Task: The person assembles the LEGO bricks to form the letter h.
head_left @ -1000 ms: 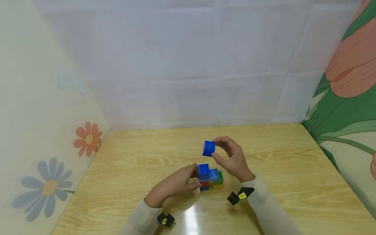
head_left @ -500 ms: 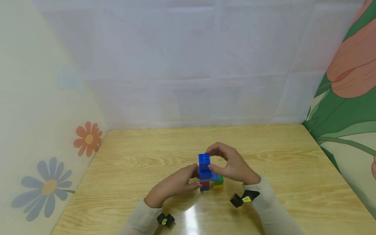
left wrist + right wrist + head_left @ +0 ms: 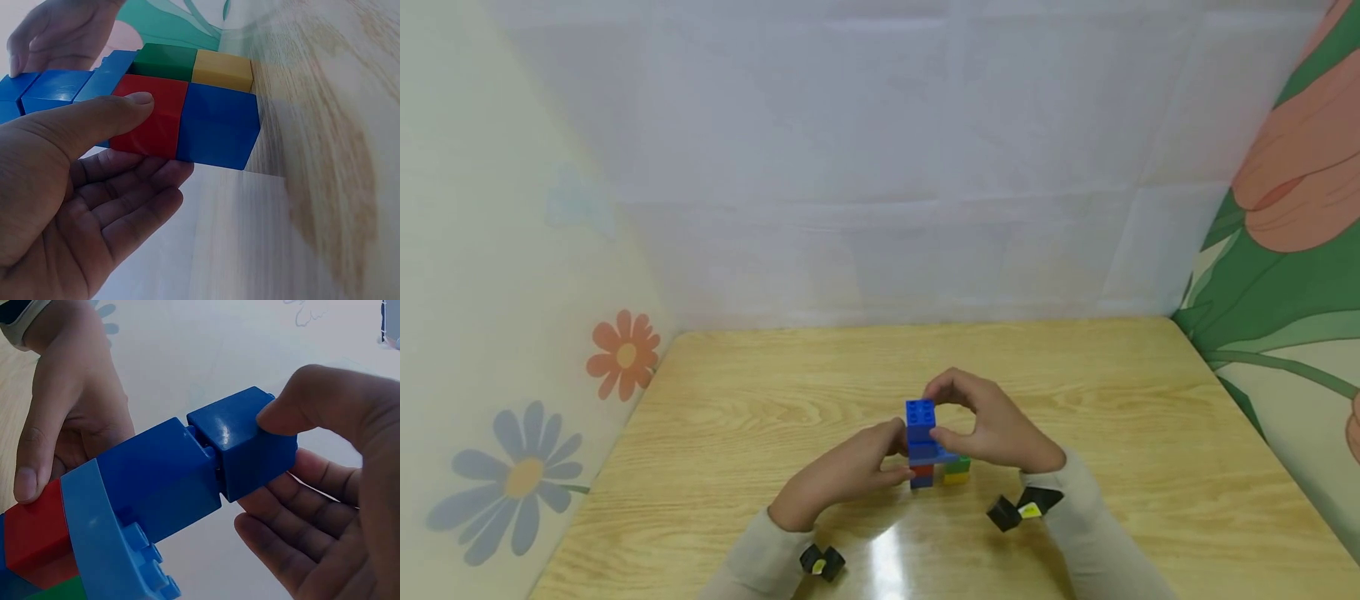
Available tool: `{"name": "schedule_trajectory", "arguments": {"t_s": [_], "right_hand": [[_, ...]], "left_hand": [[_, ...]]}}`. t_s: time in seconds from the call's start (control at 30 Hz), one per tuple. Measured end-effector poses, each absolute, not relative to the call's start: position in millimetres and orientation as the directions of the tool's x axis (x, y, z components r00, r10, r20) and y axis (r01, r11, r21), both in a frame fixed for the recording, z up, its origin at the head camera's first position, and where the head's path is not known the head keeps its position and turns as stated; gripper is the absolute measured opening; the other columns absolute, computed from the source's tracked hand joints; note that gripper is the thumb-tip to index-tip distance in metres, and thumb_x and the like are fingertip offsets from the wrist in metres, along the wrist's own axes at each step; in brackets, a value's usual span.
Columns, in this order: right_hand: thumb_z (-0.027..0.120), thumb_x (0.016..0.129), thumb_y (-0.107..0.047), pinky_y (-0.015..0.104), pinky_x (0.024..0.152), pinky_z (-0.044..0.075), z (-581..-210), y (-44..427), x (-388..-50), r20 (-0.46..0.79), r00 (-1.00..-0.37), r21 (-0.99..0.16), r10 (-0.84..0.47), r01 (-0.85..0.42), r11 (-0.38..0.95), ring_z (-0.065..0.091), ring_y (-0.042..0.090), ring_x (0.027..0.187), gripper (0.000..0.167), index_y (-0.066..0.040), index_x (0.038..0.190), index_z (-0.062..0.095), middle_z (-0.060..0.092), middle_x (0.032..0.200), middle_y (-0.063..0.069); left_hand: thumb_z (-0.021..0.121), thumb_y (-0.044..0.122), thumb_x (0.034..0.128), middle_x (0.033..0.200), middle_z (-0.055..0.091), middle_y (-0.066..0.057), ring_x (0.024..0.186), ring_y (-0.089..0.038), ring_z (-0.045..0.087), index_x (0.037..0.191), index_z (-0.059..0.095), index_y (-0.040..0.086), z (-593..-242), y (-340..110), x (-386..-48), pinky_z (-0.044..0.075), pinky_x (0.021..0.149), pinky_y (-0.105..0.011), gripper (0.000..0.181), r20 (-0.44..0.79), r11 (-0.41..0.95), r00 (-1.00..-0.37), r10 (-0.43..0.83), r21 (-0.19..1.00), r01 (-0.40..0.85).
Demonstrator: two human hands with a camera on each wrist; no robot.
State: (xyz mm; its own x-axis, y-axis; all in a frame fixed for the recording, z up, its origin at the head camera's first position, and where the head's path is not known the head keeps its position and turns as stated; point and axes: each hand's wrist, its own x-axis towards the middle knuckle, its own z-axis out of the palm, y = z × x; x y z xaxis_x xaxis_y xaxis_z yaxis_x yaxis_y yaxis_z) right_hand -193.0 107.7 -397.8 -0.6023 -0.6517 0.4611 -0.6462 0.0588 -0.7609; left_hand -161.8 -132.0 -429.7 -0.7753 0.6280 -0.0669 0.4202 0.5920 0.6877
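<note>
A toy-block structure stands on the wooden table (image 3: 760,400). Its left column has a blue block (image 3: 219,125) at the bottom, then a red block (image 3: 150,115), a light-blue plank (image 3: 94,525) and a dark-blue block (image 3: 159,478). Under the plank's other end are a green block (image 3: 164,61) and a yellow block (image 3: 223,70). My left hand (image 3: 853,471) grips the column, thumb on the red block. Between thumb and fingers, my right hand (image 3: 996,421) pinches the top blue block (image 3: 244,440). Studs show in a narrow gap beneath that block.
A white sheet (image 3: 880,167) hangs behind the table's far edge. Flower-painted walls (image 3: 527,333) flank both sides. Each wrist carries a small black camera, one of them the left wrist camera (image 3: 822,562).
My right hand has brought the blue block left and down from the air onto the column's top, sinking slightly lower over the last half second. The left hand has stayed in place.
</note>
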Motion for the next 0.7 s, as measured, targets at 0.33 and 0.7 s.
{"name": "schedule_trajectory", "arguments": {"t_s": [0.33,0.7], "right_hand": [[0.071,0.089,-0.016,0.042,0.095,0.050,-396.9,107.6,-192.5,0.454,-0.585,-0.747,-0.672,-0.661,0.070,0.060,0.016,0.111,0.035,-0.019,0.119,0.054,0.059,0.113,-0.004],[0.072,0.088,-0.011,0.038,0.096,0.049,-393.5,107.7,-191.2,0.430,-0.594,-0.751,-0.679,-0.653,0.096,0.060,0.015,0.110,0.035,-0.018,0.117,0.054,0.059,0.112,-0.005]], "left_hand": [[0.067,0.024,0.0943,0.112,0.062,0.005,0.107,-0.010,0.061,0.129,0.048,0.013,-431.4,-132.5,-162.0,0.050,0.092,-0.027,0.041,-0.065,0.592,-0.774,0.630,0.685,0.424],[0.067,0.024,0.0938,0.109,0.062,0.006,0.106,-0.011,0.061,0.124,0.050,0.013,-430.5,-132.9,-161.3,0.050,0.092,-0.028,0.037,-0.058,0.599,-0.777,0.627,0.673,0.434]]}}
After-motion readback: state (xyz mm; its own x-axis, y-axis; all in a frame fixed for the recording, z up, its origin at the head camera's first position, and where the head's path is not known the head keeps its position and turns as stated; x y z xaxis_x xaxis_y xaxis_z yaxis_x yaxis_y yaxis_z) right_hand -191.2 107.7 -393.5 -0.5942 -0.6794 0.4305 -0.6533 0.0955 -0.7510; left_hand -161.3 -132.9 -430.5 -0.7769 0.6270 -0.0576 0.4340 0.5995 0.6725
